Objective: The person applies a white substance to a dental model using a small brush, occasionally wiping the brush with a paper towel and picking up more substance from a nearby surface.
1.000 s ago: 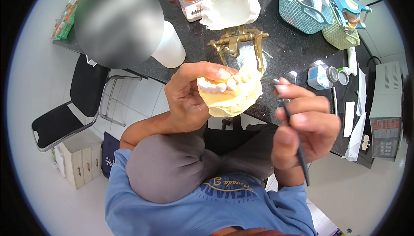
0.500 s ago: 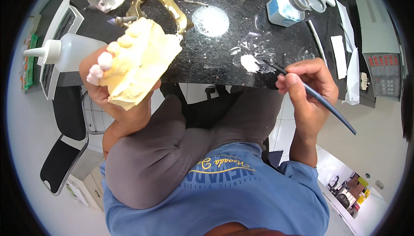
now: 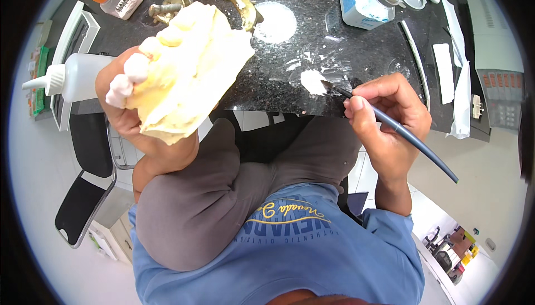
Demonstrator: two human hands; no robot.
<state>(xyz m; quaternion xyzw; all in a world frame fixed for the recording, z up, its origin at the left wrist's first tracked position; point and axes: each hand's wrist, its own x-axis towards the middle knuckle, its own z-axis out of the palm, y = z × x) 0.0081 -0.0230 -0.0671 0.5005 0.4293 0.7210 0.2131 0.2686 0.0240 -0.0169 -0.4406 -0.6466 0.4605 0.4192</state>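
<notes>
Right of centre, the right hand [image 3: 397, 116] pinches a dark brush [image 3: 413, 136] slanting upper left to lower right, its tip at a white patch [image 3: 313, 83] left of this nearer grip. Upper left, the left hand [image 3: 123, 120] clasps a yellow dental model [image 3: 186, 76].

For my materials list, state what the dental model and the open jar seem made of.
Dental model: likely matte plaster; the yellow surface looks chalky, though glare obscures its texture. Open jar: probably glossy clear plastic, perhaps glass; see-through walls catch highlights.
</notes>
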